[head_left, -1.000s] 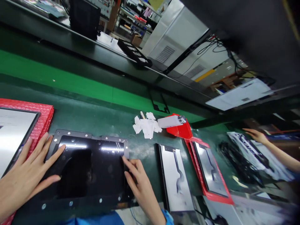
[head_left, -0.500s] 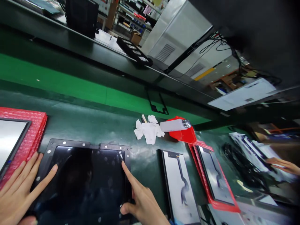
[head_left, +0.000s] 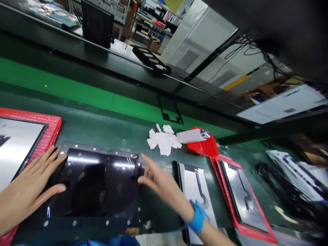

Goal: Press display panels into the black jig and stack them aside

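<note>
A glossy black screen panel (head_left: 118, 191) lies on the dark green bench in front of me, reflecting ceiling lights. Its dark border carries several small white dots. My left hand (head_left: 36, 186) rests with fingers spread over the panel's left edge, fingertips near its upper left corner. At the opposite side is my right hand (head_left: 160, 184), its index finger stretched to the upper right corner and its thumb by the right edge. The thumb and index finger are apart, with nothing visible between them. The other right fingers are curled and partly hidden. A blue band (head_left: 197, 216) circles the right wrist.
Red bubble wrap (head_left: 55, 126) with a silver-backed screen lies left. White paper scraps (head_left: 164, 141), a white bottle (head_left: 191, 136) and a red sheet (head_left: 206, 147) lie behind. Silver-backed display panels (head_left: 188, 176) sit right, one on red wrap (head_left: 265, 230). Black cables (head_left: 275, 181) lie farther right.
My view has shifted, showing more of the panel's lower edge. The right hand has turned, its index finger now at the panel's corner. A co-worker's hand at far right is out of sight.
</note>
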A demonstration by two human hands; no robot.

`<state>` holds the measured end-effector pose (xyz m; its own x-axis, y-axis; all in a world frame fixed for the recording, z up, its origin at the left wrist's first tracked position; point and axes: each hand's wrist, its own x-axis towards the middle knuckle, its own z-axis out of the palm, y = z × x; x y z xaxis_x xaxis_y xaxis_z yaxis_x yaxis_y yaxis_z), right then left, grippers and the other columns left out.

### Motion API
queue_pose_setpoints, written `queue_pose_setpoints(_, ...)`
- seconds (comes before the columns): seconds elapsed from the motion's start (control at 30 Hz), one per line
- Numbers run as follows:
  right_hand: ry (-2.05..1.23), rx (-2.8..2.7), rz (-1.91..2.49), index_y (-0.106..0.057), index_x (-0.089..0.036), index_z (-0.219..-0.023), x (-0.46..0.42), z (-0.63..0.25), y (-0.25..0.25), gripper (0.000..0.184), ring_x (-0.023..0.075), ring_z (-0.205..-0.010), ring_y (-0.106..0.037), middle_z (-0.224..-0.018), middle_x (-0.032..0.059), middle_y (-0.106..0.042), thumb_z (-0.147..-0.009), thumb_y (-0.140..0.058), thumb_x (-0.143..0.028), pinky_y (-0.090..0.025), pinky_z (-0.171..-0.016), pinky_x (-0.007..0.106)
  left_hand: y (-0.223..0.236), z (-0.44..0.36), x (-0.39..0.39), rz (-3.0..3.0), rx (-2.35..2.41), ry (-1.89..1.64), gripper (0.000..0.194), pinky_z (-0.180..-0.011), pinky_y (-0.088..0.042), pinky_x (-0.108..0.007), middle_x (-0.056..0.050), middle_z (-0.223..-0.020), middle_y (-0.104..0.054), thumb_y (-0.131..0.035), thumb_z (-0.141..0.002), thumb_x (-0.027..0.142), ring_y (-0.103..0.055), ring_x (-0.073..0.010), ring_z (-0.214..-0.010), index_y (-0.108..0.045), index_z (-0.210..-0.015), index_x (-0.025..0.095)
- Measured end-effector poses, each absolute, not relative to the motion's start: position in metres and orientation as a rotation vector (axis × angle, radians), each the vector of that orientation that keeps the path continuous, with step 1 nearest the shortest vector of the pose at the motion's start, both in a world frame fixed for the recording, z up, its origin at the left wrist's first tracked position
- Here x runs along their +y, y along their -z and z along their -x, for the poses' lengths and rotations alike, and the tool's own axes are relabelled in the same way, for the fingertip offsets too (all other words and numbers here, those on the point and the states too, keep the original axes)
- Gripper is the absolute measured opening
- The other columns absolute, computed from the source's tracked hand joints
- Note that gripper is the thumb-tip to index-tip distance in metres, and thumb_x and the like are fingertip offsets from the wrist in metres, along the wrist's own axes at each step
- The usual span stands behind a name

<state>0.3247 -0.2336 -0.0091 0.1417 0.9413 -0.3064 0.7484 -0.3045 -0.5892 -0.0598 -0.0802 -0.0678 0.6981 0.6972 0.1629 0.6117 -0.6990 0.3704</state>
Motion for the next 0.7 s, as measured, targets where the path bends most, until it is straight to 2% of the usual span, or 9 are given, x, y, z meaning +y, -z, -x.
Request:
queue_pose_setpoints(0.1,-1.018,-1.565,2.171,-0.052,-0.021,-0.113,-0.181,-0.351,0.006,0.039,0.0160,-0.061,-0.061,-0.073,-0.0030,-0.064,-0.085,-0.068,-0.043,-0.043,-0.059,0.026,0.068,0.031,-0.077,-2.584,1.149,-0.439,0.073,-0.119,-0.024,-0.057,-0.011,-0.164,-0.020,-0.038,-0.096,0.054,-0.019,-0.0336,-0.151,-0.018,-0.158,0.021)
queue_pose_setpoints(0.2,-1.421,-1.495,2.113,-0.047,-0.023,-0.091,-0.146,-0.360,0.009,0.031,0.0148,-0.050,-0.059,-0.057,-0.0074,-0.059,-0.079,-0.072,-0.036,-0.035,-0.049,0.022,0.073,0.011,-0.078,-2.403,1.252,-0.572,0.069,-0.121,-0.022,-0.056,-0.010,-0.163,-0.021,-0.035,-0.099,0.044,-0.017,-0.0304,-0.152,-0.009,-0.159,0.021)
queue_pose_setpoints(0.3,-1.649,-1.491,2.058,-0.043,-0.024,-0.087,-0.132,-0.361,0.011,0.029,0.0146,-0.044,-0.057,-0.051,-0.0085,-0.057,-0.074,-0.069,-0.028,-0.031,-0.044,0.020,0.073,0.008,-0.080,-2.204,1.356,-0.627,0.062,-0.123,-0.019,-0.052,-0.007,-0.162,-0.026,-0.034,-0.100,0.035,-0.022,-0.0257,-0.151,-0.013,-0.158,0.024)
queue_pose_setpoints(0.43,-1.709,-1.507,2.083,-0.043,-0.026,-0.087,-0.130,-0.362,0.017,0.027,0.0150,-0.038,-0.050,-0.044,-0.0092,-0.053,-0.072,-0.064,-0.029,-0.026,-0.041,0.021,0.067,0.010,-0.082,-2.106,1.400,-0.628,0.056,-0.122,-0.025,-0.046,-0.006,-0.159,-0.033,-0.028,-0.101,0.025,-0.030,-0.0205,-0.148,-0.019,-0.157,0.024)
queue_pose_setpoints(0.57,-1.563,-1.416,2.125,-0.047,-0.027,-0.086,-0.137,-0.370,0.040,0.028,0.0136,-0.038,-0.042,-0.048,-0.0098,-0.046,-0.070,-0.065,-0.041,-0.024,-0.040,0.024,0.062,0.005,-0.082,-2.146,1.427,-0.553,0.059,-0.121,-0.030,-0.042,-0.005,-0.161,-0.030,-0.029,-0.101,0.021,-0.029,-0.0187,-0.148,-0.016,-0.158,0.024)
queue_pose_setpoints(0.7,-1.299,-1.514,2.209,-0.054,-0.028,-0.081,-0.145,-0.379,0.058,0.028,0.0154,-0.046,-0.043,-0.048,-0.0074,-0.042,-0.066,-0.069,-0.047,-0.027,-0.046,0.026,0.061,0.003,-0.084,-2.166,1.347,-0.578,0.059,-0.121,-0.031,-0.043,-0.005,-0.161,-0.030,-0.034,-0.101,0.023,-0.027,-0.0189,-0.149,-0.016,-0.157,0.025)
